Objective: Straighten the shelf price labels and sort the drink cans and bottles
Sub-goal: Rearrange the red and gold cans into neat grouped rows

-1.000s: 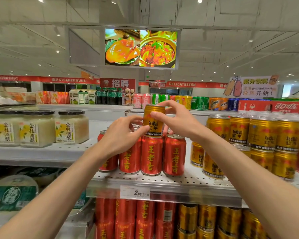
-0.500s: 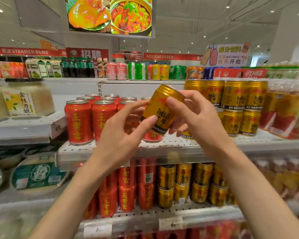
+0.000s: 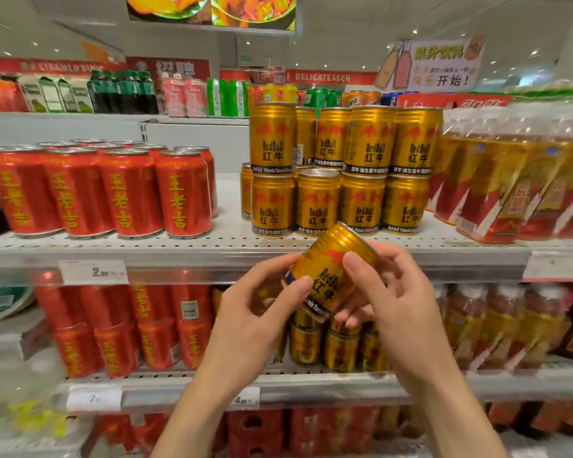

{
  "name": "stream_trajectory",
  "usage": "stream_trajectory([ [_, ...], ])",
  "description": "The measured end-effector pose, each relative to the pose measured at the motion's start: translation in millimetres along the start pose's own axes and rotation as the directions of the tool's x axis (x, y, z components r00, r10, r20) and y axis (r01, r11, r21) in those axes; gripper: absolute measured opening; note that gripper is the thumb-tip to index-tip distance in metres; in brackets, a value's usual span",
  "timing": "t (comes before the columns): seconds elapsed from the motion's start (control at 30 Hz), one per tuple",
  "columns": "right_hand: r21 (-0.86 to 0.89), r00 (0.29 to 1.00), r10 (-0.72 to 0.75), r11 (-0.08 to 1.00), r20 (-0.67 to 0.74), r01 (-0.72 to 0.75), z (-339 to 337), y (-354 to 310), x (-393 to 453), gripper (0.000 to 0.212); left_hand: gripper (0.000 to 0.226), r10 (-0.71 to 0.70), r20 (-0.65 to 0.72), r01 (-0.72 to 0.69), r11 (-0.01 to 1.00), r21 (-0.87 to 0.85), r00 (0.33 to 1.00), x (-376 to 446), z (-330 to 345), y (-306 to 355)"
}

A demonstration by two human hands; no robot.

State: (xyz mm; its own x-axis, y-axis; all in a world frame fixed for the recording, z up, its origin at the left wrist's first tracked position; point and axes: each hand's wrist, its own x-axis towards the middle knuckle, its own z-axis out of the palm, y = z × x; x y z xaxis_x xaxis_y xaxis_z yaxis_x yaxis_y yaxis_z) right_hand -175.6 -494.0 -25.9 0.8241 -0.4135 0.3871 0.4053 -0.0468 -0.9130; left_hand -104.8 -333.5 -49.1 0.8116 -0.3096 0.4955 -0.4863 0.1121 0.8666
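Head camera view is looking at supermarket drink shelving, described from largest to smallest. A white perforated shelf (image 3: 232,241) is running across the middle, with a second shelf of red and gold cans below it, slightly blurred. On the upper shelf, red cans (image 3: 100,190) are standing upright in rows at the left. Gold Red Bull cans (image 3: 338,170) are standing stacked two high at the centre. Shrink-wrapped packs of bottles (image 3: 516,173) are sitting just beside them at the right. A white price label (image 3: 93,272) is hanging on the shelf's front edge below the red cans.

In front of that edge, below the gold stack, two bare hands are holding one gold can (image 3: 331,272), tilted with its top leaning up and to the right. The left hand (image 3: 255,319) is gripping its lower end with thumb and curled fingers. The right hand (image 3: 391,305) is gripping its side, thumb pressing across the printed front and fingers curling behind.
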Motion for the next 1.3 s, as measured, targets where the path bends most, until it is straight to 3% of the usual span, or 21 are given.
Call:
stream_trajectory([
  [0.27,-0.03,0.997,-0.029,0.999,0.074,0.031,-65.2,-16.4,40.3,0.044,0.032,-0.006,-0.013,0.007,0.994,0.112,1.0,26.1,59.2,15.6],
  [0.57,-0.214,0.97,-0.191,0.952,0.149,0.22,-55.5,-55.7,67.2,0.038,0.043,0.116,0.005,-0.114,0.959,0.258,0.993,50.8,47.5,36.4],
  [0.73,-0.401,0.914,-0.317,0.826,0.252,0.397,-23.3,-82.4,94.4,0.046,0.039,0.236,-0.016,-0.216,0.91,0.354,0.972,75.1,16.7,53.0],
  [0.87,-0.522,0.88,-0.381,0.708,0.286,0.476,-4.2,-98.7,121.9,0.053,0.03,0.344,-0.124,-0.23,0.815,0.531,0.931,101.4,-13.9,57.8],
  [1.0,-0.633,0.848,-0.407,0.569,0.338,0.525,9.7,-105.0,145.1,0.051,0.045,0.411,-0.174,-0.2,0.717,0.668,0.895,123.1,-32.8,55.8],
  [1.13,-0.716,0.86,-0.374,0.486,0.347,0.5,18.9,-102.6,155.7,0.051,0.073,0.318,-0.125,-0.149,0.711,0.687,0.94,133.7,-34.8,49.6],
  [1.3,-0.765,0.867,-0.357,0.427,0.346,0.482,19.5,-98.6,159.8,0.049,0.08,0.198,-0.055,-0.125,0.786,0.605,0.979,132.7,-30.5,40.2],
])
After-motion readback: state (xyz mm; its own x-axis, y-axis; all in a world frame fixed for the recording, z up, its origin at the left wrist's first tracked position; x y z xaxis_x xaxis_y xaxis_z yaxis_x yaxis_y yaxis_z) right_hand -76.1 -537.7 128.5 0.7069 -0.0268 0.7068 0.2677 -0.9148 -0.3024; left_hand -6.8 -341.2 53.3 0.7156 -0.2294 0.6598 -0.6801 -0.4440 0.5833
